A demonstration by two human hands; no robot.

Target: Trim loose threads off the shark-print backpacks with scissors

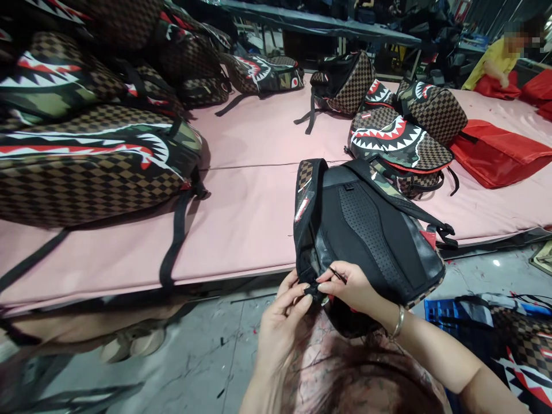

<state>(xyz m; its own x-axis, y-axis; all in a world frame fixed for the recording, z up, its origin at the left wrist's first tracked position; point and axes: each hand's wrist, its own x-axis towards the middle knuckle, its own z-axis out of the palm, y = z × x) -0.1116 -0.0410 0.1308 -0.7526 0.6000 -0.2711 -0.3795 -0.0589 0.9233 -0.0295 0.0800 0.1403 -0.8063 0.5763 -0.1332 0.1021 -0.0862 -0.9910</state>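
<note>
A backpack (pixel 366 230) lies with its black padded back panel facing up, its lower part hanging over the table's front edge. At its lower left corner, my left hand (pixel 284 310) pinches the black buckle (pixel 312 289) of a shoulder strap (pixel 304 213). Close beside it, my right hand (pixel 351 287) is closed on a thin black strip (pixel 338 275), which looks like the strap's webbing end. The fingertips of both hands nearly meet, and small details between them are hidden. The other shoulder strap (pixel 409 210) lies across the bag's right side.
Checkered shark-mouth backpacks (pixel 86 167) are piled on the pink-covered table (pixel 245 218) at left. More backpacks (pixel 397 138) and red fabric bags (pixel 500 152) lie at right. A person in yellow (pixel 495 63) is at the far right. Another backpack (pixel 526 356) sits low at right.
</note>
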